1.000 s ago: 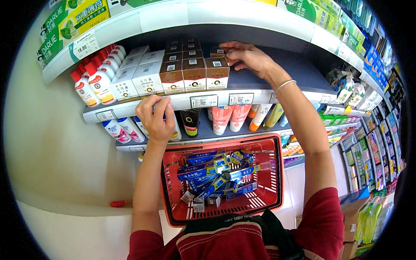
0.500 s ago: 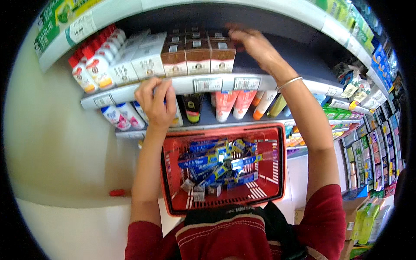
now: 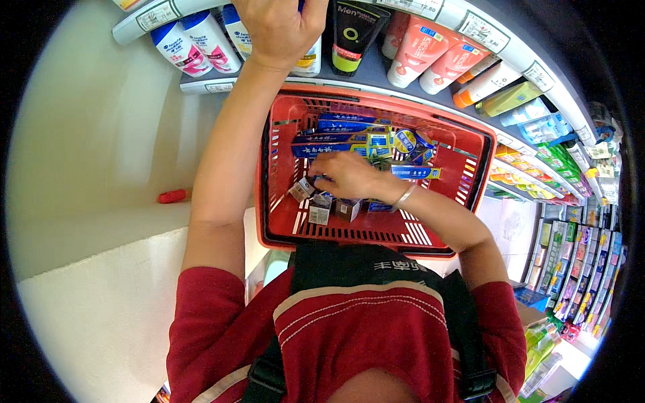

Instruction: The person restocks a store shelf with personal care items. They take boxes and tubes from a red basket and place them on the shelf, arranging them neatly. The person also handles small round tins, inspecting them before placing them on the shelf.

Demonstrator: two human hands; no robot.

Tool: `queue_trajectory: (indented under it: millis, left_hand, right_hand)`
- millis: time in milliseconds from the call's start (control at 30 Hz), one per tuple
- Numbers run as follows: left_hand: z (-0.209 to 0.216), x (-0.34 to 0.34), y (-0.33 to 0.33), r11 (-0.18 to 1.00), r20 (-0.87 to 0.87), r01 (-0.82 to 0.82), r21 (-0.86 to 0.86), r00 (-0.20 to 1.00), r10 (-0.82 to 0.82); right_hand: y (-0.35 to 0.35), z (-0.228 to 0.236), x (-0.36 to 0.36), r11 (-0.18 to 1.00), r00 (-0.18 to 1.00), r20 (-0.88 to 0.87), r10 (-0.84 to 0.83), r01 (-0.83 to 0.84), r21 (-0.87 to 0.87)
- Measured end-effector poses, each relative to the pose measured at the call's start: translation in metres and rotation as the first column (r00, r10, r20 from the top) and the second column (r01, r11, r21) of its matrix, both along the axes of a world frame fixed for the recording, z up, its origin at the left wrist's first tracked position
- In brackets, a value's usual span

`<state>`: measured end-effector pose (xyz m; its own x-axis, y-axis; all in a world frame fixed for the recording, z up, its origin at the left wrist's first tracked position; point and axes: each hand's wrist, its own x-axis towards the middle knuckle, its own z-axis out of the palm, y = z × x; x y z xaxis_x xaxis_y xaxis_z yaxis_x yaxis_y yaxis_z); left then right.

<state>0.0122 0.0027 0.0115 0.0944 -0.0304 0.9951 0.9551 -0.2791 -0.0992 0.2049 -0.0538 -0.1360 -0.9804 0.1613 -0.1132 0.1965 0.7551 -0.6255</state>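
Observation:
A red plastic basket (image 3: 376,236) hangs in front of my chest below a shop shelf. It holds long blue boxes (image 3: 336,123) and small brown and white boxes (image 3: 319,213). My right hand (image 3: 346,176), a bangle on its wrist, is down inside the basket with its fingers curled around a small box among the others. My left hand (image 3: 279,27) is raised at the top of the view, closed over the front edge of the shelf just above a white bottle (image 3: 310,62).
White and pink bottles (image 3: 176,47), a black tube (image 3: 353,30) and pink tubes (image 3: 420,50) stand on the shelf behind the basket. More stocked shelves (image 3: 571,242) run down the right. A small red object (image 3: 173,195) lies on the pale ledge at left.
My right hand has come down from the upper shelf into the basket. The view has tipped downward, so the basket now fills the middle. My left hand stays on the shelf edge.

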Motion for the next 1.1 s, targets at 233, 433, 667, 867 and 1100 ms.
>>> queue_trajectory:
  millis: [233, 433, 667, 867, 1100]
  left_hand:
    - [0.004, 0.001, -0.006, 0.996, 0.009, -0.047, -0.075, 0.999, 0.048]
    - [-0.003, -0.007, 0.002, 0.999, -0.022, -0.025, -0.034, 0.999, 0.024]
    - [-0.010, -0.012, 0.005, 1.000, 0.028, -0.011, -0.016, 1.000, 0.012]
    - [-0.006, -0.007, 0.004, 0.998, 0.058, -0.002, -0.060, 0.998, 0.005]
    - [-0.004, -0.004, -0.004, 0.994, 0.061, -0.027, -0.106, 0.998, 0.033]
  right_hand:
    - [-0.033, -0.130, -0.043, 0.998, 0.958, 0.281, -0.052, 0.057, -0.011]
    - [-0.024, -0.154, -0.070, 0.963, 0.852, 0.488, 0.188, -0.259, 0.080]
    - [-0.032, -0.152, -0.064, 0.992, 0.914, 0.405, -0.010, -0.040, 0.116]
    - [-0.027, -0.110, -0.030, 0.985, 0.982, -0.089, -0.164, 0.159, -0.065]
    - [0.011, -0.002, 0.048, -0.231, 0.827, 0.208, -0.523, 0.097, -0.968]
